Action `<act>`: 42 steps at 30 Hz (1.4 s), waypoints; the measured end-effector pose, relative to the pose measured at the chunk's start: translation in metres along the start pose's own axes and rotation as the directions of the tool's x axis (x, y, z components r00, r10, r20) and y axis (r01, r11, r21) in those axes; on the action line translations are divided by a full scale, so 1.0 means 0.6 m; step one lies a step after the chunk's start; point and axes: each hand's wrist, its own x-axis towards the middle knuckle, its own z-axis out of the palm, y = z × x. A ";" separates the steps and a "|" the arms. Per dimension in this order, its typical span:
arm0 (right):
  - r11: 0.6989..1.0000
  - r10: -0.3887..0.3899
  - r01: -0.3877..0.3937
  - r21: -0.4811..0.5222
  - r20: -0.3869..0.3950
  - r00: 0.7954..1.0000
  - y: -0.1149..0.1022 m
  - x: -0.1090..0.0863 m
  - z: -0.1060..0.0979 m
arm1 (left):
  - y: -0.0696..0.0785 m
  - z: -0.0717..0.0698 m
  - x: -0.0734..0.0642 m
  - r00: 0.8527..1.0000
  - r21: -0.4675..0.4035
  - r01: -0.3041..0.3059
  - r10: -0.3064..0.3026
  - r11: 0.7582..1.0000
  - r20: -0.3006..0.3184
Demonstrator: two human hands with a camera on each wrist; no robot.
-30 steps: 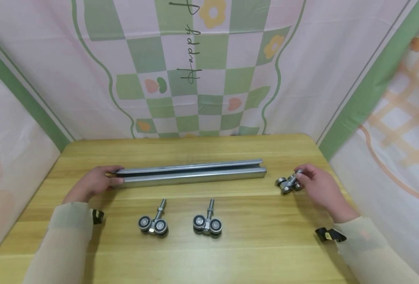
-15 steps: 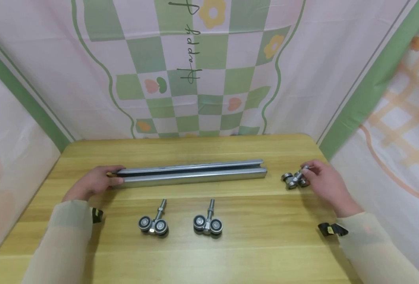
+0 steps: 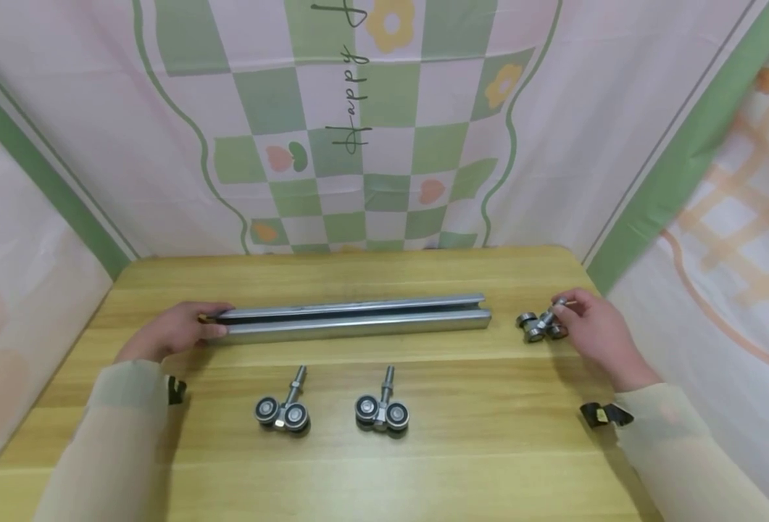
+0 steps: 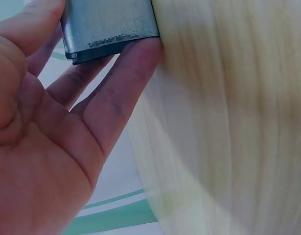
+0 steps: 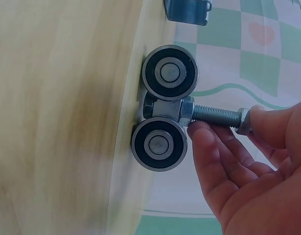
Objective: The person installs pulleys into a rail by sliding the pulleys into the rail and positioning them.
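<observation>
A metal C-shaped rail point(image 3: 358, 330) lies lengthwise on the table, its slot facing up. My left hand point(image 3: 178, 332) grips its left end, thumb on the near side and fingers at the far side; the left wrist view shows the rail end point(image 4: 111, 29) between them. Off the rail's right end, my right hand point(image 3: 598, 337) pinches the threaded bolt of a roller trolley point(image 3: 542, 326). In the right wrist view two wheels of this trolley point(image 5: 170, 72) face the camera, and the bolt points toward the palm. A gap separates trolley and rail.
Two more roller trolleys lie on the wooden table point(image 3: 475, 464) in front of the rail, one trolley point(image 3: 283, 413) to the left and another trolley point(image 3: 381, 413) near the middle. Patterned curtains point(image 3: 384, 181) hang behind and beside the table.
My right hand has moved a little to the right and away from me with the roller trolley, farther from the rail's end. The left hand and the rail have barely moved.
</observation>
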 end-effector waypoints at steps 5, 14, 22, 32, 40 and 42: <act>1.000 0.012 -0.012 0.000 -0.003 1.000 -0.002 0.004 0.001 | -0.001 0.001 0.003 1.000 -0.020 -0.006 0.007 1.000 0.013; 1.000 0.015 -0.015 -0.006 -0.012 1.000 -0.002 0.009 0.005 | 0.005 -0.003 0.008 0.999 0.030 -0.041 0.040 0.999 0.020; 0.999 0.033 -0.033 -0.003 -0.001 0.999 -0.003 0.011 0.006 | 0.015 -0.002 0.008 0.999 0.018 -0.026 0.025 1.000 0.027; 0.998 0.052 -0.052 0.021 -0.030 0.998 0.001 0.016 0.011 | 0.014 0.009 0.005 1.000 -0.028 -0.018 0.019 0.999 0.019; 0.988 0.069 -0.061 0.141 -0.055 0.996 -0.010 0.017 0.023 | 0.017 0.009 0.003 1.000 -0.033 0.000 0.000 0.999 0.005; 0.987 0.066 -0.056 0.154 -0.064 0.996 -0.013 0.017 0.029 | 0.018 0.010 0.004 1.000 -0.040 0.003 -0.003 0.999 0.002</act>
